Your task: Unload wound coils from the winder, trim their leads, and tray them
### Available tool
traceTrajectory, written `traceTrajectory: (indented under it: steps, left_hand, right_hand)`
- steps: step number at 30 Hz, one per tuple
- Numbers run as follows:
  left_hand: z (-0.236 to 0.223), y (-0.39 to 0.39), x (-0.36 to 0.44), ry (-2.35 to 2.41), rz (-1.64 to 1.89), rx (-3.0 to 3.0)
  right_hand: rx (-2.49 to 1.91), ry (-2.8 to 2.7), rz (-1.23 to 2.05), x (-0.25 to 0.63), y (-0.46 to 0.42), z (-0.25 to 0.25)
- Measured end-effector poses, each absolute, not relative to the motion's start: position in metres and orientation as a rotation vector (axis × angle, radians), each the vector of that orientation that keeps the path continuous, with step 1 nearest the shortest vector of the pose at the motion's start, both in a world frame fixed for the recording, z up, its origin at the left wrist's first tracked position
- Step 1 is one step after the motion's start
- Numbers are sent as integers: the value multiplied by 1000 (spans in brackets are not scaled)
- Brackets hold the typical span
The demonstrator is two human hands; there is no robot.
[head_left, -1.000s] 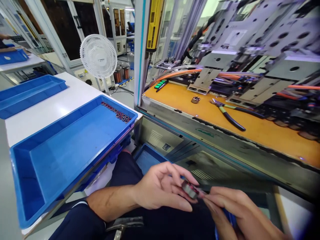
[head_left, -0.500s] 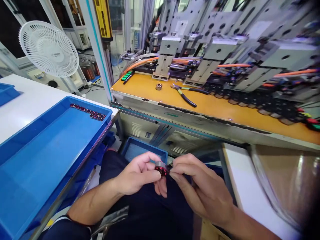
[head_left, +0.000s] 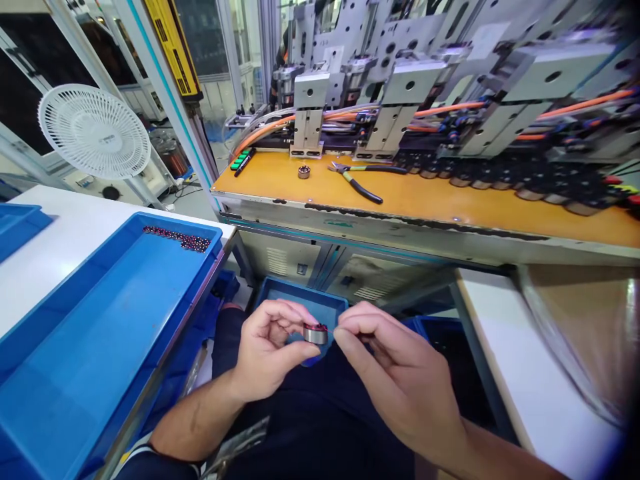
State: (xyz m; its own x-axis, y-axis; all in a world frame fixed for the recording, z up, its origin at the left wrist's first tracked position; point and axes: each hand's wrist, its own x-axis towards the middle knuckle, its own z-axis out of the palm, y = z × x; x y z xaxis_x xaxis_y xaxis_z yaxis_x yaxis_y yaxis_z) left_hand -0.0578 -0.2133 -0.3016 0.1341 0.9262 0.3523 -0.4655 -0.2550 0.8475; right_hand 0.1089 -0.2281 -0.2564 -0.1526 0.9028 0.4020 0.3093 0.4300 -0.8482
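Between the thumb and fingers of my left hand (head_left: 273, 343) is a small round motor stator (head_left: 315, 335), with a silvery metal side and red-and-black windings on top. My right hand (head_left: 395, 360) is just to its right, thumb and forefinger pinched on a thin reddish wire (head_left: 331, 330) that runs to the stator. The wire's far end is hidden in the fingers. Both hands are over my lap, in front of a blue bin (head_left: 327, 300) on the floor.
A blue tray (head_left: 100, 293) at left has rows of small wound parts (head_left: 180, 239) in its far corner. On the orange bench (head_left: 270, 183) lie cutting pliers (head_left: 357, 181), a metal ring part (head_left: 304, 172), a pen (head_left: 245, 162) and a row of black parts (head_left: 480, 175) below machine fixtures. A fan (head_left: 95, 131) stands behind.
The stator has been turned in my left hand: its metal side now faces me and the windings point up. My right hand's pinch has stayed beside it. The camera view has shifted slightly.
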Motion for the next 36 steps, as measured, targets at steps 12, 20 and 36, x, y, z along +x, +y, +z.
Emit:
traceTrajectory:
  steps: [12,20,36]
  left_hand:
    - [-300,-213,-64,518,1402,1199]
    - [-312,-202,-58,745,1360,873]
    - [-274,-220,-66,878,1433,1898]
  right_hand:
    - [-999,-1102,1803,105,-229,-273]
    - [-919,-1554,958,101,-226,-285]
    - [-798,-1963,331,113,-231,-277]
